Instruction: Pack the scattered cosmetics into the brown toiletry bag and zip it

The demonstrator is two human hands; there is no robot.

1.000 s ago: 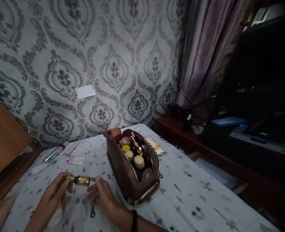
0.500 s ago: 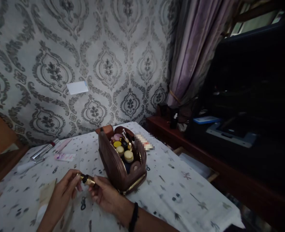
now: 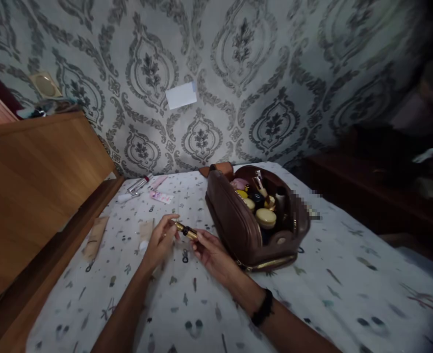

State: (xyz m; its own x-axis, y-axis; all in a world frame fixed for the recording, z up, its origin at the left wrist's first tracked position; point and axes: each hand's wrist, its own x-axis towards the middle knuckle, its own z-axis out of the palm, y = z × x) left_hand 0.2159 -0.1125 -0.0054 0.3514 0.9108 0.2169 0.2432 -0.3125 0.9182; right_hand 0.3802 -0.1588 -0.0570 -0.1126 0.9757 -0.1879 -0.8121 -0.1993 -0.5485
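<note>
My left hand (image 3: 160, 242) pinches one end of a small gold-and-black cosmetic tube (image 3: 185, 230). The other end sits between the thumb and fingers of my right hand (image 3: 213, 254). Both hands hold it low over the table, just left of an open brown leather bag (image 3: 231, 213). Inside the bag are round cream-coloured containers (image 3: 266, 217), a pink item (image 3: 240, 184), slim clear-topped tubes (image 3: 259, 183) and other cosmetics, partly hidden by its sides. Behind my left hand lies a beige tube with a white cap (image 3: 146, 231).
A patterned white cloth (image 3: 190, 314) covers the table. On the left lie a tan tube (image 3: 96, 238), a pink-and-white packet (image 3: 161, 197) and a silvery tool (image 3: 139, 184). A wooden panel (image 3: 43, 191) borders the left; dark furniture (image 3: 363, 196) stands right.
The view has turned left, so the bag and hands appear farther right and more of the wooden panel shows. Both hands still hold the gold-and-black tube.
</note>
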